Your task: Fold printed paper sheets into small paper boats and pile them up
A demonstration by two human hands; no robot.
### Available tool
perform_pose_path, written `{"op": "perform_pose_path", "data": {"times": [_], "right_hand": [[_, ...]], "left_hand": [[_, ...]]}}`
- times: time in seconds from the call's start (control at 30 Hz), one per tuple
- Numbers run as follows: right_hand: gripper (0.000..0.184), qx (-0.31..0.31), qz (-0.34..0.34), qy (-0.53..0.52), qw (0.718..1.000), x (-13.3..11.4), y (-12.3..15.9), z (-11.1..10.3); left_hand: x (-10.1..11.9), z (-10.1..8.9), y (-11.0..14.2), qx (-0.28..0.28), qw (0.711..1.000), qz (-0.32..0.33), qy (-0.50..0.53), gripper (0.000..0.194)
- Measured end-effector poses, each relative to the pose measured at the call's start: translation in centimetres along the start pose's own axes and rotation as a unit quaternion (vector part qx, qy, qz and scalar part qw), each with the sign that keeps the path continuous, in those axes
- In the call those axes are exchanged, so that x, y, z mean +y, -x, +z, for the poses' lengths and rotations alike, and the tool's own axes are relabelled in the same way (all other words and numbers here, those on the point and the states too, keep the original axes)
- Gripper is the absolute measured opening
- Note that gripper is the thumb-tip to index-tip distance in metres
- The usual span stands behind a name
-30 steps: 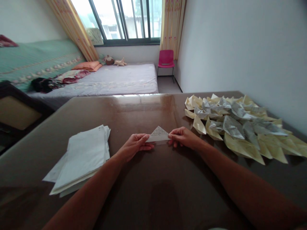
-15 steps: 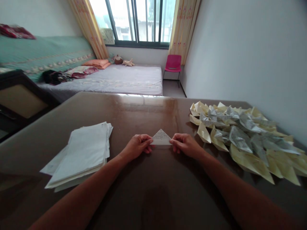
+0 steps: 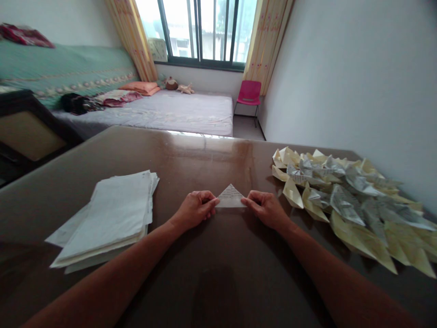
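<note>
Between my hands is a piece of folded paper (image 3: 231, 198), a small white triangle with a strip along its base and rows of writing on it. My left hand (image 3: 198, 207) pinches its left corner between thumb and fingers. At the opposite corner, my right hand (image 3: 264, 207) grips it the same way. The point of the triangle faces away from me, and the paper is just above or on the brown tabletop (image 3: 191, 273); which one I cannot tell.
Left of my arm lies a stack of white paper sheets (image 3: 112, 209), its edges uneven. Many folded paper boats (image 3: 344, 202), cream and grey, crowd the table's right side by the wall. Beyond the table stand a bed (image 3: 184, 111) and a pink chair (image 3: 249, 93).
My view has tilted slightly, shifting the room and table in the picture. Both hands keep their pinch on the folded paper, which has hardly moved.
</note>
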State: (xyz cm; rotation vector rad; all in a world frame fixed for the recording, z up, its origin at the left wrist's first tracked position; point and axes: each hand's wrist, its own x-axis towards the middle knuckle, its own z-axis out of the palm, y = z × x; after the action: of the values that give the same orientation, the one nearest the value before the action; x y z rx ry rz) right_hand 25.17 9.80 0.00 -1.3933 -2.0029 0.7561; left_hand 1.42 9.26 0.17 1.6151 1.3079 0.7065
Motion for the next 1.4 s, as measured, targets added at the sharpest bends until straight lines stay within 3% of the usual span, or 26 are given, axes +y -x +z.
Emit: {"op": "perform_pose_path", "data": {"times": [0.1,0.17,0.3,0.47,0.63,0.8,0.87,0.93,1.0,1.07,1.13,1.27,1.4], "right_hand": [[0.042,0.001,0.027,-0.039,0.999,-0.3,0.1,0.3],[0.043,-0.006,0.061,-0.106,0.992,-0.7,0.3,0.5],[0.043,-0.015,0.124,-0.274,0.954,-1.7,0.7,1.2],[0.045,-0.066,0.162,-0.364,0.915,-2.3,1.1,2.2],[0.046,-0.146,0.175,-0.378,0.897,-2.3,1.3,2.4],[0.049,-0.219,0.157,-0.337,0.902,-2.7,1.5,2.4],[0.052,-0.232,0.131,-0.297,0.917,-2.9,1.5,2.3],[0.053,-0.176,0.083,-0.226,0.954,-2.9,1.6,2.1],[0.049,-0.065,0.030,-0.135,0.988,-3.1,1.6,1.8],[0.038,0.019,-0.002,-0.073,0.997,-3.3,1.7,1.4],[0.032,0.027,-0.014,-0.061,0.998,-3.5,1.8,1.3],[0.040,-0.017,-0.028,-0.080,0.996,-3.8,1.9,1.7],[0.034,-0.035,-0.042,-0.097,0.994,-3.8,1.9,1.9]], "left_hand": [[0.0,0.0,0.1,0.042,0.998,0.026,0.030,0.041],[0.2,0.1,0.2,0.056,0.990,0.034,0.127,0.045],[0.7,0.4,0.7,0.001,0.935,0.067,0.347,0.055],[1.0,1.2,0.8,-0.047,0.940,0.087,0.327,0.074],[0.4,1.2,0.7,-0.058,0.936,0.101,0.332,0.064],[0.5,1.1,0.9,-0.096,0.919,0.109,0.368,0.046],[0.5,1.2,1.1,-0.114,0.913,0.107,0.377,0.040],[0.5,1.2,1.1,-0.124,0.911,0.100,0.380,0.035],[0.4,1.2,1.1,-0.128,0.910,0.094,0.384,0.033],[0.3,1.2,1.0,-0.130,0.908,0.091,0.388,0.032],[0.3,1.2,1.0,-0.133,0.910,0.092,0.382,0.032],[0.4,1.3,1.0,-0.142,0.923,0.112,0.340,0.035],[0.5,1.4,1.0,-0.163,0.928,0.124,0.312,0.035]]}}
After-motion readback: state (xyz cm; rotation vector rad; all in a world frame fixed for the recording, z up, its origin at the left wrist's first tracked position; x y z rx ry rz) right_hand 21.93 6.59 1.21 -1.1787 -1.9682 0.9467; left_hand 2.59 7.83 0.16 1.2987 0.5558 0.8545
